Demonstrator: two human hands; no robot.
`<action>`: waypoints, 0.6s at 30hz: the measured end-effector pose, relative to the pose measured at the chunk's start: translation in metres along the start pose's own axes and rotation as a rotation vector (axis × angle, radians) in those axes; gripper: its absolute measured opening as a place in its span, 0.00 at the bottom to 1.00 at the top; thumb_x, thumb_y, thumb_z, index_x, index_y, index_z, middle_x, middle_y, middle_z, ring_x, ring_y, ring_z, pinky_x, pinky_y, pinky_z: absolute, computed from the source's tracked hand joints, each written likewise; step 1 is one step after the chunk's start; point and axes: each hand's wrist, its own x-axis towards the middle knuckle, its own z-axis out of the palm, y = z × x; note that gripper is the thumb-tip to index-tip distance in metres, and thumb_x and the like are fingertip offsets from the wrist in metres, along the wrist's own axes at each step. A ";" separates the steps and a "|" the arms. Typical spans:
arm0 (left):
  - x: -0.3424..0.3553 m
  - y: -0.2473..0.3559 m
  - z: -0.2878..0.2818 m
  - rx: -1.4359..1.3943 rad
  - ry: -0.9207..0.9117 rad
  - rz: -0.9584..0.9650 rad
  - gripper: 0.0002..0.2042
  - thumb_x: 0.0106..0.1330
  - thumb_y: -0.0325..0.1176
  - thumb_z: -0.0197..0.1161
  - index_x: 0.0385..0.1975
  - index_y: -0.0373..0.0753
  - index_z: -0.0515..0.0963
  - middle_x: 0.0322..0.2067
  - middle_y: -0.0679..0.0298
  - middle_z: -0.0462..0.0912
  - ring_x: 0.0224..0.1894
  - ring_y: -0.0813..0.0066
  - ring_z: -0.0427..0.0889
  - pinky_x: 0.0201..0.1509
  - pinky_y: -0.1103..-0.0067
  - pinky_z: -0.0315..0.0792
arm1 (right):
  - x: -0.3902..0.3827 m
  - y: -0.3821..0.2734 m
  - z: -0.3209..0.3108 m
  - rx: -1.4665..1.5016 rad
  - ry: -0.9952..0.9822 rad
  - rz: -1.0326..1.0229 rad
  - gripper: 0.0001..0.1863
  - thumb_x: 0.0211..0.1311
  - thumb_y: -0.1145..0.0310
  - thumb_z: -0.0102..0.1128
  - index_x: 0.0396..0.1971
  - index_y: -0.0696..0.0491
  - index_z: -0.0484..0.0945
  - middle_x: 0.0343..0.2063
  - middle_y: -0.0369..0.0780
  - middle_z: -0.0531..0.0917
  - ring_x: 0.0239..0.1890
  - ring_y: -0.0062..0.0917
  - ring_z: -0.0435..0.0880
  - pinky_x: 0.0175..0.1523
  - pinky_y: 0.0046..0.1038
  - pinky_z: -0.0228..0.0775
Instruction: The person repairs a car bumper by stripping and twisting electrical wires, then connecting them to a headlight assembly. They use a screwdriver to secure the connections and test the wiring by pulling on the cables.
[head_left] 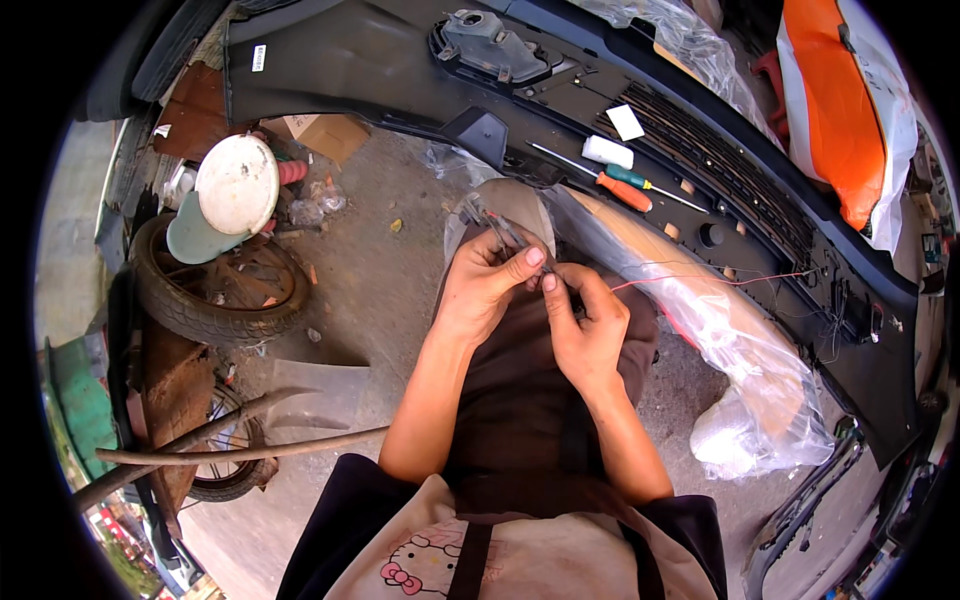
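Note:
Over my lap, my left hand (487, 282) and my right hand (587, 322) meet with their thumbs and fingertips pinched close together. Thin dark wires (508, 230) stick up from the fingers of the left hand. A thin red wire (690, 281) runs out from behind the right hand's fingers towards the large black panel (340, 75). What exactly sits between the fingertips is small and mostly hidden. On the panel lie an orange-handled screwdriver (624, 193) and a green-handled screwdriver (628, 177), both beyond my hands.
A white block (607, 152) and a white card (625, 122) rest on the panel. Clear plastic wrap (740, 370) covers a long piece at right. To the left are a motorcycle wheel (215, 320), a round white lid (237, 185) and wooden sticks (260, 449).

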 end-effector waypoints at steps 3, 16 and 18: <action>0.000 -0.004 -0.003 -0.043 0.008 -0.005 0.09 0.62 0.30 0.65 0.37 0.31 0.76 0.30 0.64 0.77 0.31 0.78 0.72 0.38 0.82 0.68 | 0.001 0.005 -0.007 0.013 -0.048 0.100 0.07 0.60 0.72 0.62 0.34 0.60 0.78 0.29 0.43 0.82 0.31 0.30 0.82 0.38 0.26 0.72; -0.003 0.006 -0.013 0.008 -0.142 -0.030 0.15 0.68 0.31 0.57 0.49 0.29 0.72 0.38 0.61 0.79 0.40 0.75 0.76 0.47 0.77 0.69 | -0.006 0.010 -0.005 0.065 0.036 0.175 0.10 0.65 0.68 0.58 0.35 0.60 0.78 0.27 0.42 0.80 0.28 0.25 0.79 0.37 0.25 0.70; -0.002 0.004 -0.015 0.026 -0.151 -0.027 0.14 0.69 0.32 0.56 0.48 0.30 0.73 0.38 0.60 0.80 0.40 0.73 0.77 0.48 0.75 0.70 | -0.006 0.008 -0.005 0.063 0.032 0.183 0.10 0.65 0.68 0.58 0.35 0.60 0.78 0.27 0.42 0.81 0.29 0.26 0.79 0.37 0.26 0.70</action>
